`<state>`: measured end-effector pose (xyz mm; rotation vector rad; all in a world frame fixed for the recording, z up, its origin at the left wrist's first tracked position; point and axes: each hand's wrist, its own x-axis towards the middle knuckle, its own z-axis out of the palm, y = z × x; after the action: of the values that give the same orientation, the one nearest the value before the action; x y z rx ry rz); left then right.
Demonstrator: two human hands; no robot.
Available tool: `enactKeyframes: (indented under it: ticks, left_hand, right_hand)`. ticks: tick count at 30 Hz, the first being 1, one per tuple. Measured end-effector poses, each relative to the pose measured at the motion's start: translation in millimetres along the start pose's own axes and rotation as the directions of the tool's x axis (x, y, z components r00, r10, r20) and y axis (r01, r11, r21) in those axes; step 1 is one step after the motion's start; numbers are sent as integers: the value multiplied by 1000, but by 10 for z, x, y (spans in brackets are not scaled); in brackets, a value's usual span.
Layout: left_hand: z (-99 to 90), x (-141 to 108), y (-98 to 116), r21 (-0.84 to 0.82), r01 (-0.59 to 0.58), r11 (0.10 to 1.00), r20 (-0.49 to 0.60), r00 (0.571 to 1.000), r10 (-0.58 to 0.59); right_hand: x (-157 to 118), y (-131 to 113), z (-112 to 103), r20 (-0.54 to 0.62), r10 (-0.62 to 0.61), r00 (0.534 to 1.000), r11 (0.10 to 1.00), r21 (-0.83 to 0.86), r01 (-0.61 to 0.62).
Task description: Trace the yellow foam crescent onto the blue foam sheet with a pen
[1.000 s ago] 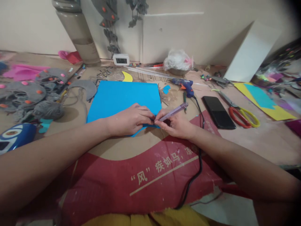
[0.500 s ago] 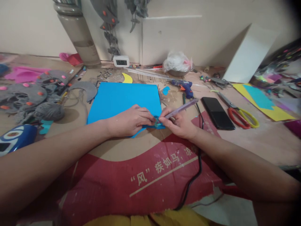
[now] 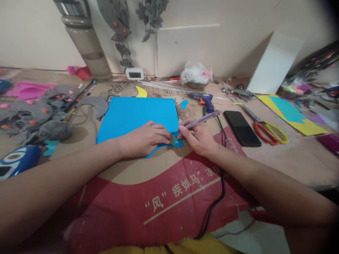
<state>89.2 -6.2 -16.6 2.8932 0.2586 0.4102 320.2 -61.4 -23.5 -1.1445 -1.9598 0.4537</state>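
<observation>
A blue sheet (image 3: 141, 113) of craft material lies on the cardboard in front of me. Near its lower right corner is a small green cutout (image 3: 174, 141), star- or flower-like in outline. The fingertips of my left hand (image 3: 148, 139), drawn together, hold the cutout's left side down against the sheet. My right hand (image 3: 200, 139) is closed around a pale purple pen (image 3: 202, 119), its tip end low beside the cutout. Whether the tip touches the sheet is hidden by the fingers.
Right of my hands lie a black phone (image 3: 242, 128) and scissors (image 3: 270, 132). A blue glue gun (image 3: 205, 100) rests behind, its cord running toward me. Grey felt pieces (image 3: 34, 109) and a blue device (image 3: 19, 160) sit at left; a bottle (image 3: 91, 53) stands behind.
The right hand and pen have drawn slightly back from the left fingertips, and more of the green cutout shows. The view has shifted a little.
</observation>
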Motion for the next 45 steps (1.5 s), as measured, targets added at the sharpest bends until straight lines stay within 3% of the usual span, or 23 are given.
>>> enactKeyframes:
  ticks: [5, 10, 18, 24, 30, 33, 37, 45]
  left_hand:
    - [-19, -1, 16, -3, 24, 1000, 18, 1000, -24]
    - [-32, 1, 32, -8, 42, 999, 38, 998, -41]
    - [-116, 0, 137, 16, 82, 997, 108, 991, -83]
    - [-80, 1, 270, 56, 152, 987, 7, 988, -153]
    - [24, 59, 615, 246, 143, 959, -46, 990, -135]
    - [90, 95, 744, 311, 202, 929, -63, 979, -192]
    - [169, 102, 821, 348, 266, 899, -37, 962, -270]
    - [252, 62, 894, 396, 293, 870, -77, 955, -287]
  right_hand:
    - [-25, -12, -2, -35, -49, 998, 998, -40, 48]
    - [0, -26, 1, 54, -97, 994, 991, -87, 102]
    - [37, 5, -11, 83, -23, 996, 1000, -12, 24]
    - [57, 34, -4, 74, -45, 996, 997, -64, 49]
    - [51, 56, 8, 54, -37, 998, 996, -74, 41]
    - [49, 42, 8, 63, -15, 998, 996, -85, 20]
    - [43, 26, 10, 90, 43, 995, 998, -50, -39]
    - [40, 39, 21, 89, 68, 994, 998, -25, -66]
